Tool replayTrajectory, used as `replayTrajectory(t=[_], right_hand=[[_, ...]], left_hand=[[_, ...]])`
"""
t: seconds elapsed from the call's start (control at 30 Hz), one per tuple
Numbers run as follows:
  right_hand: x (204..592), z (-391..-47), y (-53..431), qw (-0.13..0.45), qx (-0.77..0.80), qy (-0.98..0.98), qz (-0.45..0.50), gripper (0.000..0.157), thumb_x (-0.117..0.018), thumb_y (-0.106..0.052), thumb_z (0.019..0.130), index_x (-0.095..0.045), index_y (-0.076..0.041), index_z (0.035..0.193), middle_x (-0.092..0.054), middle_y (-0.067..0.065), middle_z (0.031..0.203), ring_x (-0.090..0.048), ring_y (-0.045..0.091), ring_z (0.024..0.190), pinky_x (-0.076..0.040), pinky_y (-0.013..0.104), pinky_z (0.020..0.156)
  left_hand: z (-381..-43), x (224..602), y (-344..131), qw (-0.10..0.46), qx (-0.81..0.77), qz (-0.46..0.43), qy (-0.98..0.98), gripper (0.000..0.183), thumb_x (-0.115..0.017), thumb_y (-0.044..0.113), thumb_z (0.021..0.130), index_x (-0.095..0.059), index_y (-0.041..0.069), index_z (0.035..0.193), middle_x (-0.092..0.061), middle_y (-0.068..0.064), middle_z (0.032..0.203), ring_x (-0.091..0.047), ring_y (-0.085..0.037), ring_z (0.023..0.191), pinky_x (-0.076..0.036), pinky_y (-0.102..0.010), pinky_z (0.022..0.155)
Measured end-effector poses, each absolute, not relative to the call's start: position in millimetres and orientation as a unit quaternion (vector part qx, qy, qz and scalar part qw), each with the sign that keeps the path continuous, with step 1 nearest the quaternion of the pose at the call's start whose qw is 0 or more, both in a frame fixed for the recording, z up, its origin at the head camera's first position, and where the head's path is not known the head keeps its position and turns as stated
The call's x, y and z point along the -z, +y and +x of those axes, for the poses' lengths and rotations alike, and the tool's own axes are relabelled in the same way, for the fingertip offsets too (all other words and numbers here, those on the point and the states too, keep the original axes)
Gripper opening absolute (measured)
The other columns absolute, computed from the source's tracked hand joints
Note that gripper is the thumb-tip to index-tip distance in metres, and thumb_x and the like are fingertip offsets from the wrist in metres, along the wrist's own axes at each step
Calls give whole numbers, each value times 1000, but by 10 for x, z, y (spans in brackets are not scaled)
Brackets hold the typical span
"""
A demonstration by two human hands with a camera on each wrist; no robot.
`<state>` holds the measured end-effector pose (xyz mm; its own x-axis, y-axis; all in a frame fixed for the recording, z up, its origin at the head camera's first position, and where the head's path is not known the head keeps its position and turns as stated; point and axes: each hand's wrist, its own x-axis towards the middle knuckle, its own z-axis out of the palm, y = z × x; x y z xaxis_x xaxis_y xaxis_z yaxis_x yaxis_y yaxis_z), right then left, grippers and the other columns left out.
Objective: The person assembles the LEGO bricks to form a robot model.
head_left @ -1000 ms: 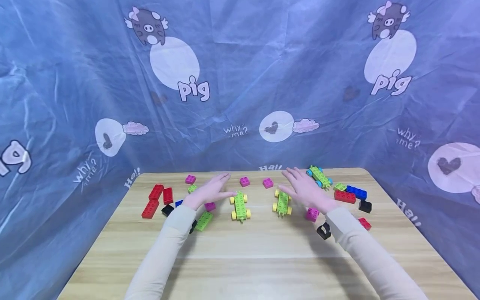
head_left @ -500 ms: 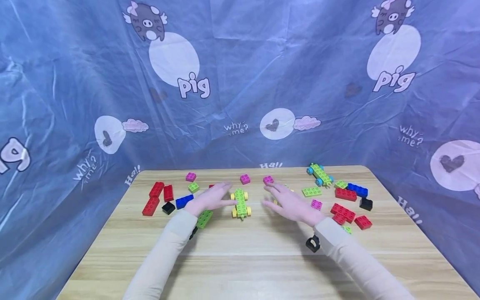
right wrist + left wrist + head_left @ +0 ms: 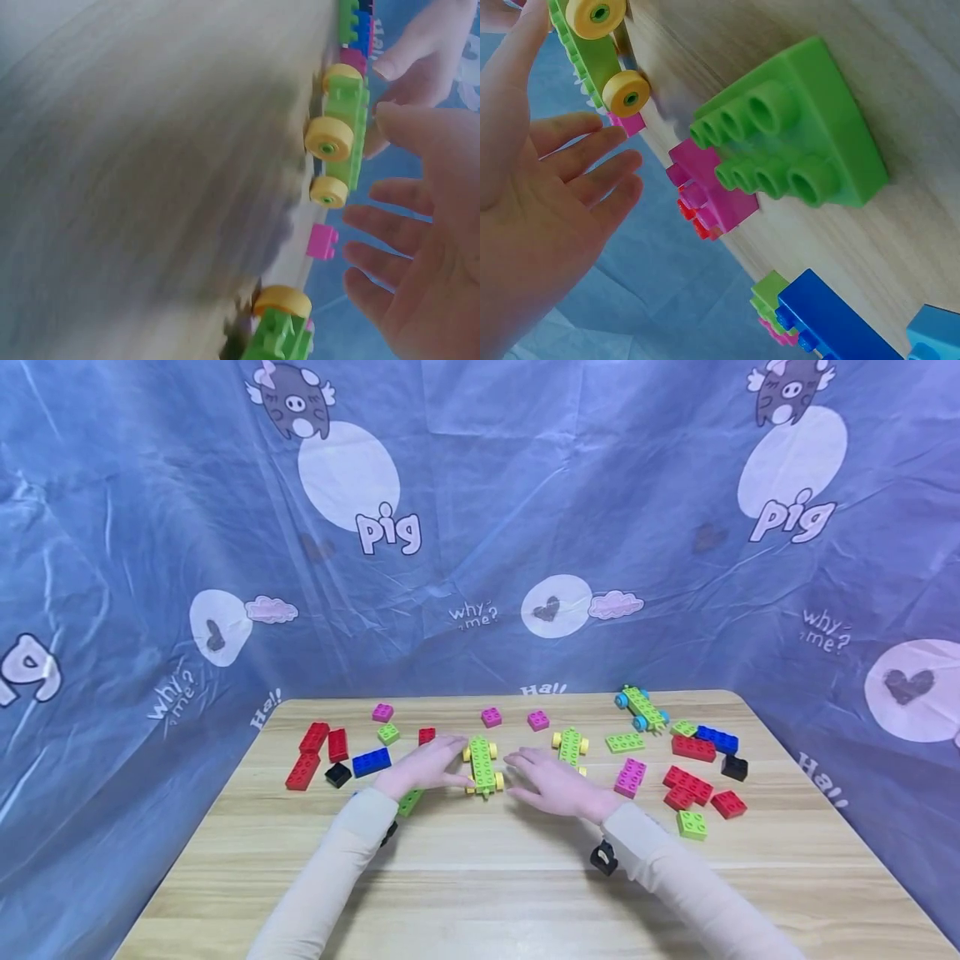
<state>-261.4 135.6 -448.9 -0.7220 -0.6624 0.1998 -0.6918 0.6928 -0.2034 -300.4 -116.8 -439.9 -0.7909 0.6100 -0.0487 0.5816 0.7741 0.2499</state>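
A green toy car base with yellow wheels (image 3: 481,760) stands on the table between both hands. My left hand (image 3: 426,770) hovers at its left side, fingers spread and holding nothing. From the other side my right hand (image 3: 558,785) reaches in, its fingers also loosely extended and nothing in them. In the right wrist view the same car base (image 3: 346,127) lies just past the thumb. A second green car base with yellow wheels (image 3: 570,745) is partly hidden behind the right hand. Below the left hand are a green brick (image 3: 810,120) and a magenta brick (image 3: 724,191).
Red bricks (image 3: 303,772), a black block (image 3: 338,775) and a blue brick (image 3: 371,762) lie on the left. On the right are a blue-wheeled car base (image 3: 641,708), a magenta brick (image 3: 630,777), red bricks (image 3: 686,785) and a black piece (image 3: 603,857). A blue cloth (image 3: 480,527) hangs behind.
The right hand has moved left and toward me, from over the second car base to beside the middle one, uncovering bricks on the right. The left hand has lowered slightly.
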Motion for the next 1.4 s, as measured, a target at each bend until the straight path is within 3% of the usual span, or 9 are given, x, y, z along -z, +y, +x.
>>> replayTrajectory(t=[0.2,0.47,0.93,1.27,1.4], right_hand=[[4514,-2611,1271,34,-131,-917,375,52,-59,-31,90,-49,-2,132,-58,13,127,-56,28,116,-45,43,103],[4521,-2598,1234,16,-123,-920,372,48,-57,-33,91,-51,-6,131,-56,13,131,-54,28,122,-42,43,106],[4544,-2593,1244,21,-124,-918,376,45,-58,-33,90,-54,-8,127,-60,9,125,-58,23,115,-47,40,101],[4535,-2600,1233,26,-132,-915,381,34,-65,-27,86,-60,-8,114,-66,5,108,-62,18,99,-53,35,89],[4534,-2597,1247,31,-129,-914,384,32,-68,-26,84,-61,-8,110,-67,4,102,-62,16,95,-54,33,87]], left_hand=[[-3006,4435,-1165,51,-111,312,942,84,-65,53,80,-41,-3,138,-44,-20,142,-39,-35,135,-32,-46,114],[-2993,4452,-1147,58,-108,310,943,82,-65,52,81,-40,-1,139,-44,-19,143,-39,-33,135,-33,-45,114],[-2948,4486,-1146,44,-114,317,941,81,-65,50,82,-40,-1,139,-46,-18,141,-41,-31,134,-34,-43,113],[-2915,4515,-1115,28,-113,332,936,78,-69,51,78,-46,2,135,-53,-14,134,-49,-28,126,-42,-40,107],[-2890,4504,-1097,33,-111,333,936,81,-68,52,77,-44,3,136,-52,-14,136,-48,-28,127,-39,-41,109]])
